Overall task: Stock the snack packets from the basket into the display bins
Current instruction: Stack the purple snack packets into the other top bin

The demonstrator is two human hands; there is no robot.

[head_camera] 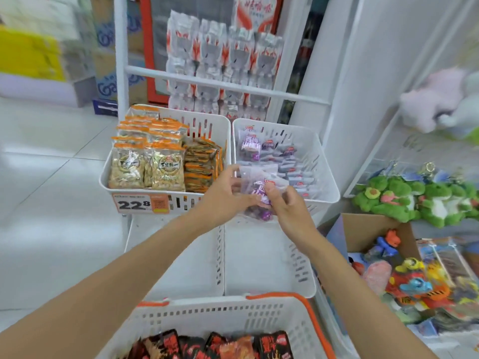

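A clear packet of purple sweets (255, 189) hangs over the front edge of the upper right display bin (328, 174), which holds several like packets. My left hand (223, 195) grips the packet's left side. My right hand (287, 206) pinches its right side with thumb on top. The upper left bin (108, 174) is packed with orange-topped nut packets and dark orange packets. Below my arms, the white basket with orange handles (233, 317) holds several black-and-red snack packets (215, 345). Two lower white bins (259, 260) show bare bottoms.
A white rack rail (225, 85) crosses behind the bins, with red-and-white packs behind it. A cardboard box of toys (404, 275) and green plush toys (396, 195) stand to the right. An orange price tag reading 22.8 (141, 203) hangs on the left bin. White tiled floor lies left.
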